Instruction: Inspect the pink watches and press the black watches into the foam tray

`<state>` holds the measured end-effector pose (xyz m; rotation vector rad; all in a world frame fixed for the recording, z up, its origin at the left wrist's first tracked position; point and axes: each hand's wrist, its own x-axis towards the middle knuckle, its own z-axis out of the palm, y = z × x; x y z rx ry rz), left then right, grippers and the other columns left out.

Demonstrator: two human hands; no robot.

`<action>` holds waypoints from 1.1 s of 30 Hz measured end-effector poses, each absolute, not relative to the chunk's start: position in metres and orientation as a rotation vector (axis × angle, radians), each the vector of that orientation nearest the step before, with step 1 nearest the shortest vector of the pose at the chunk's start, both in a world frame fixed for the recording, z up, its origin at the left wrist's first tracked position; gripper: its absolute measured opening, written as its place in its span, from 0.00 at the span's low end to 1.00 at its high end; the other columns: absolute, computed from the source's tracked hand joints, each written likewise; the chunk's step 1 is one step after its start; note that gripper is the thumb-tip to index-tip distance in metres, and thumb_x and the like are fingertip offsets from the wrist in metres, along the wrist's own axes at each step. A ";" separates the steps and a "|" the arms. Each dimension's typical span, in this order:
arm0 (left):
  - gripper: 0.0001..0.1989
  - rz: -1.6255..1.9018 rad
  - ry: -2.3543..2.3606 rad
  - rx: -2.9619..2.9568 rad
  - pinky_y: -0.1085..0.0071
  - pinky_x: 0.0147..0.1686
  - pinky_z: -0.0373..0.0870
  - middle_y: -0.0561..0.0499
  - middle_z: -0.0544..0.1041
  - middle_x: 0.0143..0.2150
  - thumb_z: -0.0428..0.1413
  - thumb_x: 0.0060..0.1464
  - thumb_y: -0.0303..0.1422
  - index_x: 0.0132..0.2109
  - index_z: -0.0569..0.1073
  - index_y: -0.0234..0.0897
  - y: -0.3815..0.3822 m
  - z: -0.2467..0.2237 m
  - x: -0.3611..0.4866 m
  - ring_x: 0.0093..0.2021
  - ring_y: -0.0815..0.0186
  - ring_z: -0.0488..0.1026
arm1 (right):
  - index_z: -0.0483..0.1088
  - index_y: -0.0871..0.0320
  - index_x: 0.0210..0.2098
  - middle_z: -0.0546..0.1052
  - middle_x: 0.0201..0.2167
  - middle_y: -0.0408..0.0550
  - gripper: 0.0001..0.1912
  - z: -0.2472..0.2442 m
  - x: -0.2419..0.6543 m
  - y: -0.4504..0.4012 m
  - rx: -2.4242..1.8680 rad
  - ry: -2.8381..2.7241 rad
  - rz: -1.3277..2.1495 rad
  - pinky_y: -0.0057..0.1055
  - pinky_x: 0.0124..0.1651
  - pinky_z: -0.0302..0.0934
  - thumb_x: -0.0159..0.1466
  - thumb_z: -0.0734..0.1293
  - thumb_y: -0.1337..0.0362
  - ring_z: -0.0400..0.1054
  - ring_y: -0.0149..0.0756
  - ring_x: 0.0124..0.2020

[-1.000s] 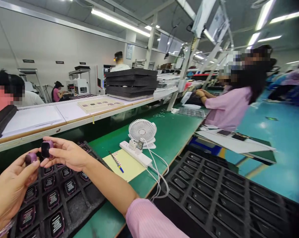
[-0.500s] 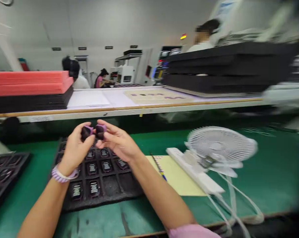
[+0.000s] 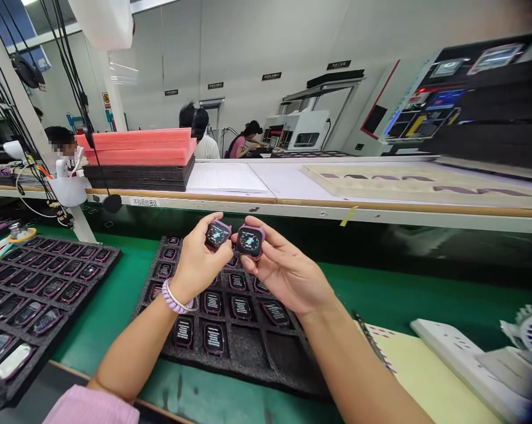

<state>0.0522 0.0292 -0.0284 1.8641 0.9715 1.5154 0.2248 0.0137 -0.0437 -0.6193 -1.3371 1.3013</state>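
My left hand (image 3: 203, 259) pinches one smartwatch (image 3: 217, 234) with a purple case, its dark screen lit with a watch face. Close beside it, my right hand (image 3: 288, 268) grips a second smartwatch (image 3: 250, 240) whose screen shows a similar lit face. Both watches are strapless and tilted toward me, held above a black foam tray (image 3: 266, 374). Several watches with white text on their screens sit in that tray's compartments; two compartments at its front right hold nothing. Part of the tray is hidden behind my hands and forearms.
Another foam tray (image 3: 83, 288) full of watches lies at left. To the right are a yellow paper pad (image 3: 425, 371), a pen (image 3: 372, 338), a power strip (image 3: 451, 347) and a fan (image 3: 531, 330). A shelf (image 3: 292, 206) crosses ahead, carrying red foam (image 3: 138, 147). Several people sit beyond.
The view has swung left, bringing more of the left tray into sight. Both watch screens, dark before, now show lit faces. Each hand still holds its watch.
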 end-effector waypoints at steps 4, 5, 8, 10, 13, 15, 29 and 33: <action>0.24 1.555 0.963 1.890 0.72 0.40 0.72 0.48 0.77 0.45 0.55 0.52 0.28 0.58 0.69 0.35 0.029 -0.029 0.052 0.39 0.66 0.74 | 0.70 0.43 0.57 0.75 0.48 0.49 0.26 -0.044 0.223 0.013 -0.590 -1.284 1.359 0.38 0.36 0.66 0.61 0.73 0.50 0.66 0.34 0.30; 0.24 1.558 0.962 1.905 0.72 0.40 0.72 0.48 0.77 0.45 0.55 0.52 0.28 0.58 0.69 0.34 0.029 -0.030 0.052 0.39 0.66 0.74 | 0.71 0.43 0.56 0.75 0.47 0.47 0.25 -0.043 0.222 0.012 -0.566 -1.263 1.380 0.37 0.37 0.66 0.61 0.73 0.51 0.65 0.33 0.30; 0.23 1.550 0.958 1.932 0.71 0.40 0.71 0.47 0.77 0.43 0.55 0.53 0.31 0.57 0.69 0.33 0.029 -0.030 0.052 0.38 0.65 0.73 | 0.74 0.45 0.53 0.75 0.45 0.46 0.25 -0.041 0.220 0.009 -0.537 -1.198 1.398 0.34 0.35 0.65 0.57 0.76 0.53 0.65 0.31 0.29; 0.23 1.543 0.950 1.912 0.71 0.39 0.71 0.47 0.77 0.43 0.55 0.53 0.33 0.57 0.69 0.33 0.028 -0.030 0.053 0.37 0.66 0.73 | 0.73 0.47 0.54 0.76 0.45 0.46 0.28 -0.040 0.218 0.008 -0.540 -1.171 1.397 0.33 0.34 0.65 0.55 0.78 0.53 0.65 0.32 0.29; 0.23 1.555 0.935 1.862 0.72 0.37 0.70 0.48 0.75 0.42 0.56 0.53 0.35 0.56 0.70 0.33 0.029 -0.029 0.053 0.36 0.67 0.72 | 0.72 0.49 0.56 0.76 0.45 0.48 0.30 -0.039 0.218 0.007 -0.477 -1.167 1.439 0.32 0.35 0.64 0.56 0.78 0.54 0.65 0.31 0.30; 0.24 1.554 0.937 1.841 0.72 0.35 0.69 0.50 0.74 0.39 0.56 0.52 0.36 0.56 0.70 0.34 0.030 -0.028 0.053 0.33 0.68 0.70 | 0.72 0.49 0.55 0.76 0.46 0.47 0.27 -0.039 0.218 0.008 -0.402 -1.170 1.474 0.30 0.35 0.63 0.58 0.77 0.57 0.65 0.30 0.30; 0.28 1.462 0.910 1.748 0.69 0.39 0.69 0.49 0.73 0.43 0.59 0.52 0.41 0.57 0.68 0.34 0.031 -0.028 0.053 0.39 0.64 0.73 | 0.74 0.49 0.54 0.76 0.43 0.44 0.23 -0.037 0.219 0.004 -0.309 -1.199 1.501 0.28 0.35 0.63 0.60 0.77 0.58 0.66 0.28 0.29; 0.28 1.463 0.870 1.716 0.70 0.38 0.69 0.50 0.71 0.40 0.59 0.52 0.40 0.58 0.68 0.34 0.031 -0.028 0.054 0.37 0.66 0.72 | 0.73 0.49 0.54 0.76 0.43 0.44 0.24 -0.037 0.219 0.004 -0.320 -1.194 1.487 0.29 0.36 0.63 0.60 0.77 0.58 0.66 0.29 0.30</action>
